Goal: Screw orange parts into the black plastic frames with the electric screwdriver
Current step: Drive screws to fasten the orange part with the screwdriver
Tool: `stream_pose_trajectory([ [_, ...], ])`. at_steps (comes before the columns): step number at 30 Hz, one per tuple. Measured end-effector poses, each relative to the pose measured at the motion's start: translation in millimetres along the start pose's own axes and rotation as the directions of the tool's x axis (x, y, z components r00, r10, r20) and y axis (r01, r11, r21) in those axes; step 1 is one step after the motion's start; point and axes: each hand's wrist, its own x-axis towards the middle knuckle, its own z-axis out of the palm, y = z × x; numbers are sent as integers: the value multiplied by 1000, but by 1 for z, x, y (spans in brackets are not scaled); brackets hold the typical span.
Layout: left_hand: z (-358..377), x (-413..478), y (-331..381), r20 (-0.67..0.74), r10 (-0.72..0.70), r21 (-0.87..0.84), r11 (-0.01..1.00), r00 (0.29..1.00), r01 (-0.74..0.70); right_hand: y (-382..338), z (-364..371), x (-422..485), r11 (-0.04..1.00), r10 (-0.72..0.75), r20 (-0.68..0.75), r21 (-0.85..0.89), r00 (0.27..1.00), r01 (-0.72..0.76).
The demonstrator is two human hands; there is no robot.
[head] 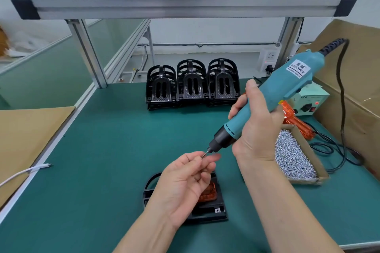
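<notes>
Lying flat on the green tabletop (113,170), black frame (207,211) with glossy orange part (209,194) seated inside, directly under the left hand (185,181). Pinching a small screw (203,155) at the bit there; gripping the tilted teal screwdriver (287,82) with the right hand (257,129). Bare tabletop leftward; box of screws (294,160) close on the right.

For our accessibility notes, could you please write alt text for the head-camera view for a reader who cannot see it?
A person's right hand holds an electric screwdriver while the left hand pinches a screw against its bit, above a black frame with an orange part. A box of screws sits to the right; stacked black frames stand behind.
</notes>
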Motion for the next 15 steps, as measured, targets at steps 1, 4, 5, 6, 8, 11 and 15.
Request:
stream_pose_trajectory([
  [1, 0, 0, -1, -10, 8, -9, 1000, 1000, -8, 1, 0, -1, 1000, -10, 1, -10, 1000, 10],
  [4, 3, -1, -5, -47, 44, -25, 999, 998, -45, 3, 0, -3, 998, -50, -5, -38, 999, 49],
  [5, 4, -1, -7, -62, 55, -34, 998, 997, -58, 3, 0, -4, 997, -67, -9, -45, 998, 66],
  [6, 4, -1, -9, -77, 65, -43, 997, 995, -68, 4, 0, -4, 995, -83, -12, -51, 996, 82],
  [8, 6, -1, -12, -101, 77, -64, 994, 992, -84, 4, 1, -5, 993, -103, -23, -53, 994, 101],
  [11, 8, -1, -14, -120, 98, -86, 990, 988, -108, 4, 0, -5, 995, -94, -61, -29, 994, 93],
  [15, 11, -3, -17, -131, 164, -28, 985, 978, -169, 5, -1, -3, 998, -60, -126, -17, 990, 58],
])
